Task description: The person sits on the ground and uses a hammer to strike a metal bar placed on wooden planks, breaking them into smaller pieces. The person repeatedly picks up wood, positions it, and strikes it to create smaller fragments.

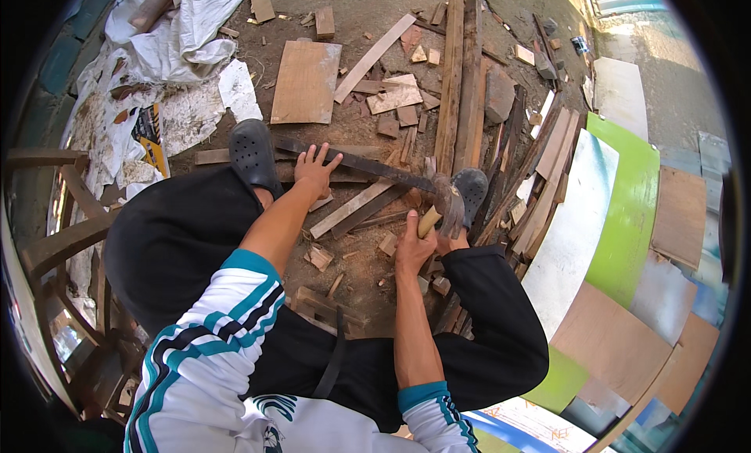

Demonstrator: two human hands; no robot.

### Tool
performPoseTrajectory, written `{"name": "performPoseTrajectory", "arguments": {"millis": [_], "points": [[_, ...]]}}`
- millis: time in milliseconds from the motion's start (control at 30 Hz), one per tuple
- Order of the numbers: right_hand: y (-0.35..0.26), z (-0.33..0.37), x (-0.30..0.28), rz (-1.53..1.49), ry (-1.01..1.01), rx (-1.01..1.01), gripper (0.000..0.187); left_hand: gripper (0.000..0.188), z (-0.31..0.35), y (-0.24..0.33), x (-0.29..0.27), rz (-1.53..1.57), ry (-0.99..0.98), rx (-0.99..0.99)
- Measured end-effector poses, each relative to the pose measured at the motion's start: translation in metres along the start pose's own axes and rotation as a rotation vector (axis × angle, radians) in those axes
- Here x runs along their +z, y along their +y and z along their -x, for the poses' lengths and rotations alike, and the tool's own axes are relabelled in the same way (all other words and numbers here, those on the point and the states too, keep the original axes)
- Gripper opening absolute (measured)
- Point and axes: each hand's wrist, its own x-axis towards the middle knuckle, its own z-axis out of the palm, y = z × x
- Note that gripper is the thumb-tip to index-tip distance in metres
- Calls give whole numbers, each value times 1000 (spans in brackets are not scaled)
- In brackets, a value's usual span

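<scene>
My left hand (pixel 317 171) lies with fingers spread on a long dark wooden strip (pixel 383 170), which runs slantwise between my two feet. The strip's left end is beside my left clog (pixel 253 152); its right end reaches close to the hammer head. In my right hand (pixel 413 246) is a hammer, fingers wrapped round its pale wooden handle (pixel 429 221). The rusty brown hammer head (pixel 449 206) is just in front of my right clog (pixel 471 193). Whether the head touches the strip I cannot tell. Other wooden strips (pixel 352 210) lie beneath the dark one.
Offcuts and small blocks litter the dirt ground. Ahead lie a square board (pixel 306 82) and long planks (pixel 460 85). White sacking (pixel 180 30) is at the far left, a wooden chair frame (pixel 66 242) at the left. Green (pixel 626 210) and white panels (pixel 575 226) line the right.
</scene>
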Motion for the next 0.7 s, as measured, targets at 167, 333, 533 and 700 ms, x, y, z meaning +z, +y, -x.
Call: {"name": "performPoseTrajectory", "arguments": {"millis": [167, 333, 533, 700], "points": [[45, -26, 36, 202, -45, 59, 30, 92, -5, 2, -8, -39, -27, 37], [14, -52, 41, 125, -148, 552, 37, 92, -11, -14, -3, 30, -51, 41], [5, -50, 17, 79, 98, -152, 31, 89, -13, -8, -6, 1, -36, 50], [3, -35, 21, 579, -116, -57, 31, 86, -18, -12, -7, -45, -39, 84]]}}
